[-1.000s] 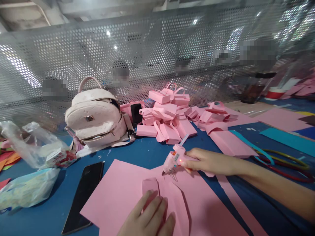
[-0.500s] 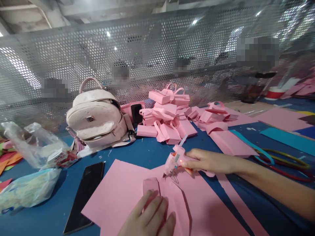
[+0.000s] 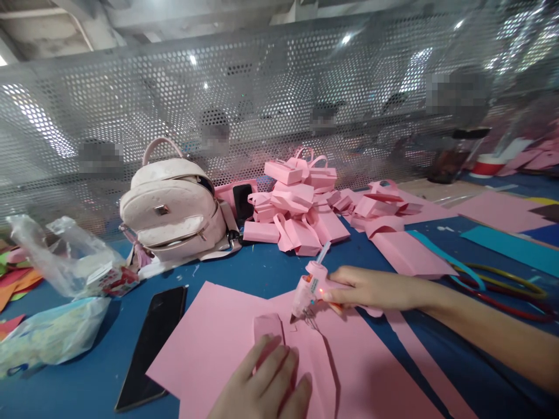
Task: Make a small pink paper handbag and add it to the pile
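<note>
My right hand (image 3: pixel 369 288) is wrapped round the handle of a pink glue gun (image 3: pixel 305 297), with a clear glue stick jutting from its back and an orange light lit on its side. Its nozzle points down at a folded piece of pink paper (image 3: pixel 317 364), at or just above a small flap near the far end. My left hand (image 3: pixel 266 381) lies over that folded piece, fingers apart and slightly bent, pressing it down. Larger pink paper sheets (image 3: pixel 209 337) lie beneath on the blue table.
A black phone (image 3: pixel 151 349) lies at left, near plastic bags (image 3: pixel 52 337). A white backpack (image 3: pixel 170 203) stands behind, beside a pile of small pink paper bags (image 3: pixel 292 203). Coloured rings (image 3: pixel 506 282) and a blue strip (image 3: pixel 510 247) lie at right. Perforated metal panels run across the back.
The glue gun's nozzle has shifted slightly down towards the folded paper's flap. My left hand has stayed in place on the paper.
</note>
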Action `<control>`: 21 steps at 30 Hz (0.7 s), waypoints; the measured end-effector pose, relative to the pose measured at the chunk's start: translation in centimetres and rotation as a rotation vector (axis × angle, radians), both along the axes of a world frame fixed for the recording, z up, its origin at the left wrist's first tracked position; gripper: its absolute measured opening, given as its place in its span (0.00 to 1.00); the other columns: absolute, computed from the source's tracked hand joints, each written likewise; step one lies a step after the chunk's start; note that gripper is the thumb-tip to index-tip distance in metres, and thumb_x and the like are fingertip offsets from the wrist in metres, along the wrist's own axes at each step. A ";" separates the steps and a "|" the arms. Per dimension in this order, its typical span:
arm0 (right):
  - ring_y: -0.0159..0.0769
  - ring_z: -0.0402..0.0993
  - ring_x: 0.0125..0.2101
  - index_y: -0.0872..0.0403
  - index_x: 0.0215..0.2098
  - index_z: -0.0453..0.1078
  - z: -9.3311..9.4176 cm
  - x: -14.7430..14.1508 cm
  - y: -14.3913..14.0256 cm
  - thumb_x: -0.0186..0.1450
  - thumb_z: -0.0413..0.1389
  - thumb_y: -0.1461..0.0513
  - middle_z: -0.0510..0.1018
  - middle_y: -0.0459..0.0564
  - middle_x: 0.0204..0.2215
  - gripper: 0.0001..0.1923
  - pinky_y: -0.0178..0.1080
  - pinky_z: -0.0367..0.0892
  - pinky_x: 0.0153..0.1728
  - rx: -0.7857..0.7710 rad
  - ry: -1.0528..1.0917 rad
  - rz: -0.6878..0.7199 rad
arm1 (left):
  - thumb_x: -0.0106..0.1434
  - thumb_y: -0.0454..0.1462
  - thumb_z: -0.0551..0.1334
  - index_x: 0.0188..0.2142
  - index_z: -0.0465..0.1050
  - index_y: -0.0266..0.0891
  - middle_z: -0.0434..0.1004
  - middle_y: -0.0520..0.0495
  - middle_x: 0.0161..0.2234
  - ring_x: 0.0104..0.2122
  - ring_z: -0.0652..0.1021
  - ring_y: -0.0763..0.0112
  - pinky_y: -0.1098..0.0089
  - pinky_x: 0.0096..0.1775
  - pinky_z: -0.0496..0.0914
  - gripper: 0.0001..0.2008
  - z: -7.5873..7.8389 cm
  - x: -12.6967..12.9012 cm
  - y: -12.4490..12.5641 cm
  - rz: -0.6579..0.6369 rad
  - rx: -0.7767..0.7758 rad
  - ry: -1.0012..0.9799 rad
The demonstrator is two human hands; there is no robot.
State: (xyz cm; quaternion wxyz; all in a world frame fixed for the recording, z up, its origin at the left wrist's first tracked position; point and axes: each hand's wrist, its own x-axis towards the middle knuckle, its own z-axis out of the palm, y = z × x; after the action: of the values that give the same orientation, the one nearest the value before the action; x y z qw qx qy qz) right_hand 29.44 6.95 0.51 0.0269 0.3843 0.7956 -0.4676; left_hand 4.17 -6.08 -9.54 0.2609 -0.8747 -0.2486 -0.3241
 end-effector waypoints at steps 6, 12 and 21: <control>0.29 0.60 0.22 0.56 0.28 0.69 0.6 -0.3 -0.5 0.68 0.47 0.39 0.70 0.47 0.26 0.30 0.32 0.57 0.22 0.039 -0.053 0.024 | 0.72 0.30 0.50 0.42 0.77 0.37 0.83 0.46 0.38 0.41 0.81 0.65 0.54 0.67 0.53 0.16 0.1 0.0 0.0 0.004 0.000 -0.016; 0.30 0.66 0.22 0.56 0.30 0.71 2.0 -0.8 -1.9 0.67 0.48 0.41 0.73 0.50 0.30 0.28 0.33 0.61 0.23 0.114 -0.156 -0.033 | 0.72 0.32 0.51 0.41 0.78 0.37 0.84 0.46 0.38 0.40 0.81 0.64 0.55 0.67 0.52 0.15 0.4 0.1 -0.2 0.014 -0.016 -0.020; 0.32 0.70 0.22 0.55 0.34 0.73 2.4 -1.2 -3.1 0.69 0.48 0.44 0.76 0.52 0.34 0.25 0.35 0.62 0.24 0.181 -0.203 -0.024 | 0.72 0.32 0.52 0.40 0.78 0.38 0.84 0.47 0.38 0.40 0.81 0.65 0.55 0.67 0.52 0.14 0.4 0.3 -0.2 0.019 0.002 -0.043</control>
State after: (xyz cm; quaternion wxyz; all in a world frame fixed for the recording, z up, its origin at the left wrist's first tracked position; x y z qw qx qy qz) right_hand 28.20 3.89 2.94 0.0669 0.4399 0.8231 -0.3528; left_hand 4.43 -6.30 -9.14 0.2593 -0.8649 -0.2620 -0.3407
